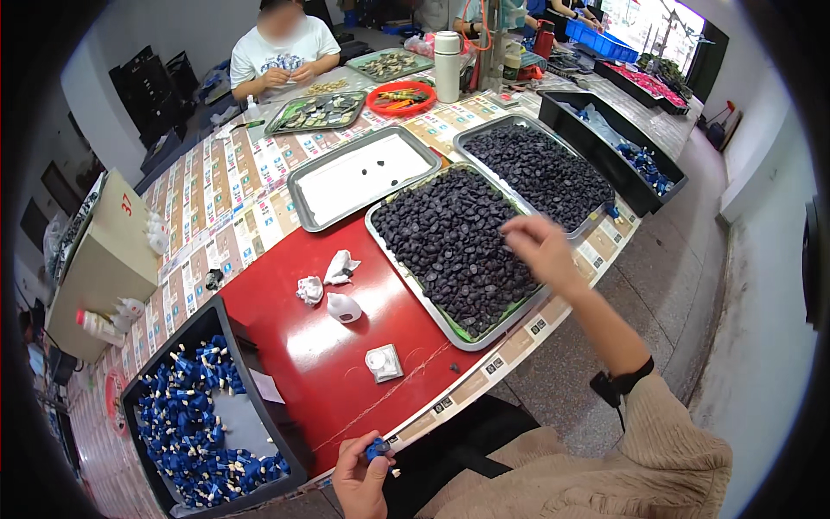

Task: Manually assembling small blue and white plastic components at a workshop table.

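Observation:
My left hand point(360, 486), low in the head view by the table's front edge, pinches a small blue figurine part point(378, 448) with a pale tip. My right hand point(546, 253) is over the right side of a metal tray point(413, 292) heaped with small dark cap-like pieces point(458, 233). Its fingers are bent and drawn together; whatever may be between the fingertips is too small to make out. On the red table surface point(303, 381) are a white squeeze bottle point(343, 308), crumpled white tissues point(341, 267) and a small square white block point(384, 363).
A black bin point(226, 320) of blue figurine parts stands at the left. A second tray of dark pieces point(527, 164), a nearly bare white-lined tray point(346, 180) and another black bin point(553, 105) lie farther back. A white flask point(447, 67) stands behind them; a person sits across the table.

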Available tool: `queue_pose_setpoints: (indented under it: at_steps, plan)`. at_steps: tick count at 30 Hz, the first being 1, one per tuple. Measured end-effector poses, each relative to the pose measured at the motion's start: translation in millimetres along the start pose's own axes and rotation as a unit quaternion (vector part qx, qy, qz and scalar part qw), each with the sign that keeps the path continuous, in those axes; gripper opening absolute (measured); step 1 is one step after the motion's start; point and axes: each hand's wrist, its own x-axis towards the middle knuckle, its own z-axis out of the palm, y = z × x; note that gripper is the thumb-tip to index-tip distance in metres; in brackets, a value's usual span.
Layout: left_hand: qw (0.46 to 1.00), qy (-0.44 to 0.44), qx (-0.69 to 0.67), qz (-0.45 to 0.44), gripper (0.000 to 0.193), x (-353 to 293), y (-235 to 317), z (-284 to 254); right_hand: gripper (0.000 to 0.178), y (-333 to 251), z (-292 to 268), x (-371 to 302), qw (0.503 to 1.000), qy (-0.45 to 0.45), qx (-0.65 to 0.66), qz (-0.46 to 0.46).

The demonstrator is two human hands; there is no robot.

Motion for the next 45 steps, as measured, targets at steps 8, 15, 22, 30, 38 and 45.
queue_pose_setpoints:
  at_steps: [8,15,22,30,38,45]
  plan:
    - [0.999,-0.021,-0.018,-0.019,0.030,2,2,7,0.016,127,-84,75,0.935,0.118,-0.329,-0.064]
    - [0.998,-0.056,-0.008,-0.032,0.031,3,4,15,0.015,116,-73,83,0.937,-0.011,-0.334,-0.100]
    - [0.998,-0.052,-0.006,-0.032,0.031,1,3,13,0.013,116,-78,83,0.928,-0.010,-0.366,-0.066]
    - [0.998,-0.049,-0.009,-0.033,0.031,0,-1,8,0.012,117,-85,76,0.968,0.075,-0.234,-0.053]
    - [0.998,-0.029,0.016,-0.043,0.033,-2,-2,5,0.012,56,-57,53,0.999,-0.025,-0.029,0.000]
    - [0.998,-0.051,-0.041,-0.002,0.031,2,-15,3,0.016,-18,-2,3,0.954,-0.188,0.191,0.137]
